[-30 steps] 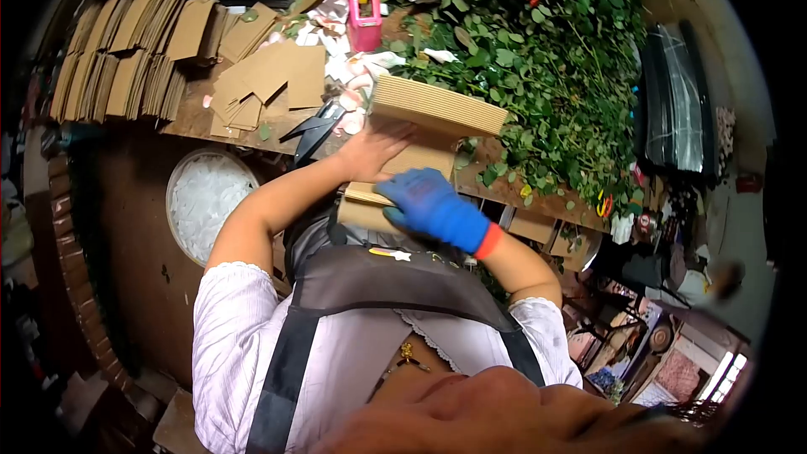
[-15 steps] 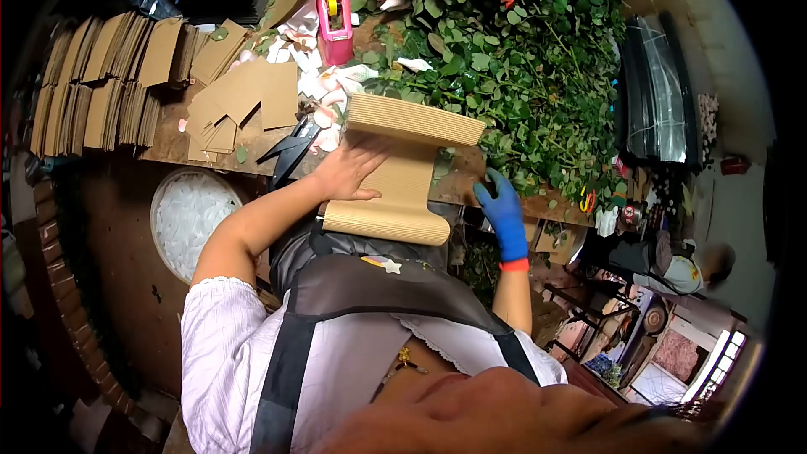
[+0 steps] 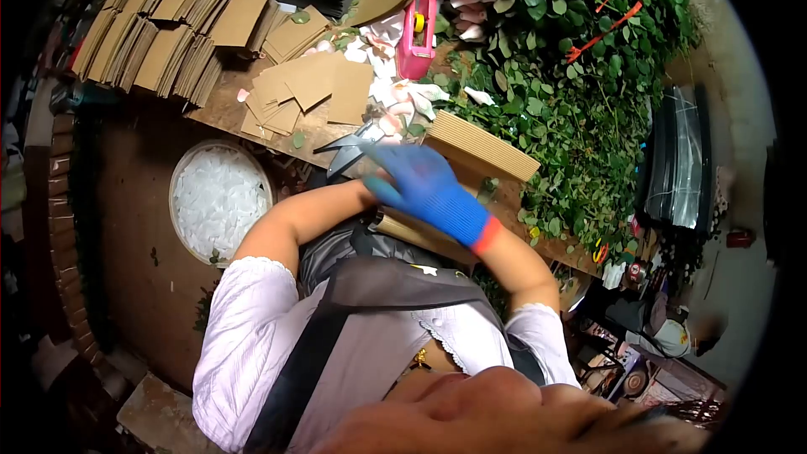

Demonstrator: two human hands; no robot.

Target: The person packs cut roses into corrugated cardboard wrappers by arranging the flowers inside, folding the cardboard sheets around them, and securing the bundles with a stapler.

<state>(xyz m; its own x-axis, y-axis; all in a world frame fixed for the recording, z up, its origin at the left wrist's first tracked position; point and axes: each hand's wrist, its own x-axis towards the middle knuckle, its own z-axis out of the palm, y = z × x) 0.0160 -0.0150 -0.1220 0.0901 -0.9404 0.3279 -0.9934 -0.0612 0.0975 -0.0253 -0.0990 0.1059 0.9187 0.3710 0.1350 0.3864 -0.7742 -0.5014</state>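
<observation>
Corrugated cardboard [image 3: 485, 145] lies at the table's [image 3: 220, 105] near edge while the gloved right hand [image 3: 423, 185], fingers too blurred to read, seemingly reaches over the left wrist [image 3: 360, 192], those fingers hidden, toward the scissors [image 3: 345, 157], calling for careful grasping.

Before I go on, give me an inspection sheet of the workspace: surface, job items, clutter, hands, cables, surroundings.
Surface: wooden table, mostly covered.
Job items: corrugated sheet at the near edge, partly hidden by the right hand; scissors left of it.
Clutter: petals, loose cards, leafy stems, pink tape dispenser.
Hands: right gloved, blurred, near the scissors, contact unclear; left hidden behind it.
Cables: nothing seen.
Surroundings: tub of white pieces to the left; a person in the background, right.
</observation>
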